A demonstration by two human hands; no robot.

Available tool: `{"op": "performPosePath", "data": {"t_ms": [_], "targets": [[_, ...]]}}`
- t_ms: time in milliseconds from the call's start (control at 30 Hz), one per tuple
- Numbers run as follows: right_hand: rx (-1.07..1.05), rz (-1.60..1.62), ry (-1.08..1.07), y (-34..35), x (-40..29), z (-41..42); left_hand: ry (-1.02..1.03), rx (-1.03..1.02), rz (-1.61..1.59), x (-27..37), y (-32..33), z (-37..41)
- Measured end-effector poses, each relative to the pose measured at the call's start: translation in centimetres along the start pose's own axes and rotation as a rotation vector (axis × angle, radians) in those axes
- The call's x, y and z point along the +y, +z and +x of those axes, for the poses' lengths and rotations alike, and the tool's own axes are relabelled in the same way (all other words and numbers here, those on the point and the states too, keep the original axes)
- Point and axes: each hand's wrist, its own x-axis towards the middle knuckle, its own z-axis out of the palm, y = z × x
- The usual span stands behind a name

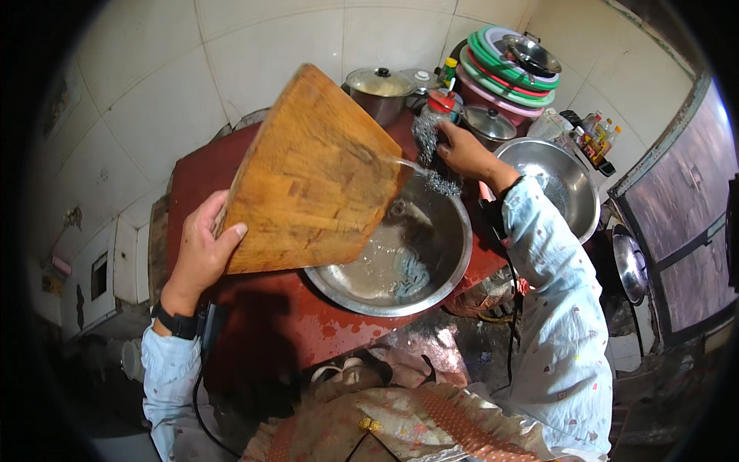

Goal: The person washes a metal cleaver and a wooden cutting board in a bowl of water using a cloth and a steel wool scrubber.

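Note:
A thick wooden cutting board (317,179) is held tilted over the left part of a steel basin (392,309). My left hand (205,239) grips the board's lower left edge, thumb on the face towards me. Beyond the board's right corner, my right hand (470,151) holds a steel wool scrubber (426,136). Another tuft of steel wool (443,183) shows just below, by the basin's far rim. A pale streak runs from it to the board; I cannot tell whether it is water or a strand. Murky water and a bluish cloth (411,272) lie in the basin.
The red table (340,335) has wet spots near its front edge. Lidded pots (381,95), a red-lidded jar (441,103) and stacked plastic basins (508,75) stand at the back. A second steel basin (589,202) and several bottles (600,138) are on the right.

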Motion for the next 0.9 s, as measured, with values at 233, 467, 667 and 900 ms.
{"op": "performPosePath", "data": {"t_ms": [233, 467, 667, 900], "targets": [[0.34, 0.199, -0.477, -5.3, -14.3, 2.4, -0.006, -0.065, 0.18, 0.7, -0.8, 1.6], [0.214, 0.18, -0.265, 0.9, -9.2, -2.0, 0.056, -0.043, 0.151, 0.2, -0.2, 2.4], [0.062, 0.121, -0.096, 5.9, -2.5, -7.3, 0.095, -0.171, 0.197, 2.0, 1.6, 2.2], [-0.113, 0.026, 0.055, 5.3, -0.7, -10.2, 0.315, -0.307, 0.363, 1.4, 1.8, 2.3]]}}
